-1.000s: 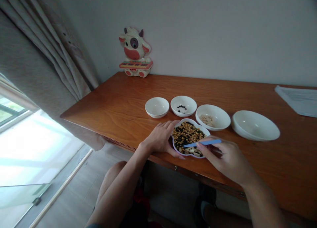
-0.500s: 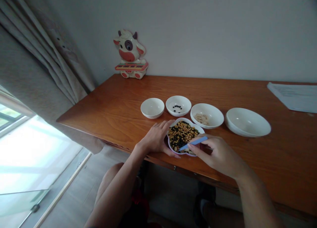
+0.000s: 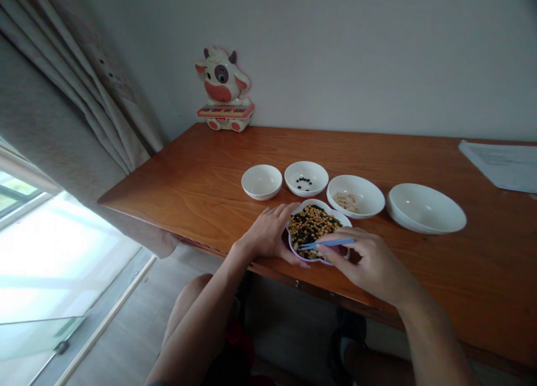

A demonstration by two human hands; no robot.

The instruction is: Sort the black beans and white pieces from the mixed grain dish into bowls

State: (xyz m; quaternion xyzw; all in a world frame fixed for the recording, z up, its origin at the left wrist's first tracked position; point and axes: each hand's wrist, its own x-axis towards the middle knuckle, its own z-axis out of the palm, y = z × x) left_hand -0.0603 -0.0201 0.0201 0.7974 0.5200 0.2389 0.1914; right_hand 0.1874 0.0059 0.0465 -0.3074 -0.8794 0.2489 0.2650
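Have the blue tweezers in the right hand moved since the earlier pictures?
Yes, the blue plastic tweezers have shifted left across the lobed white bowl.

The tweezers point(image 3: 328, 243) are pale blue, and the lobed dish point(image 3: 323, 202) under them is white with a lilac edge. Its heap mixes golden-yellow beans point(image 3: 314, 221), near-black pieces point(image 3: 296, 227) and a few cream ones. One white bowl point(image 3: 306, 170) holds black beans point(image 3: 303, 180), another white bowl point(image 3: 364, 187) holds cream flakes point(image 3: 346, 201). The wooden table point(image 3: 188, 218) is orange-brown with darker wavy grain. The toy cow point(image 3: 222, 75) is white with a dark eye patch, a coral-pink muzzle and a red-and-yellow keyboard point(image 3: 225, 111). The curtain point(image 3: 79, 95) is greyish beige with small dark spots.
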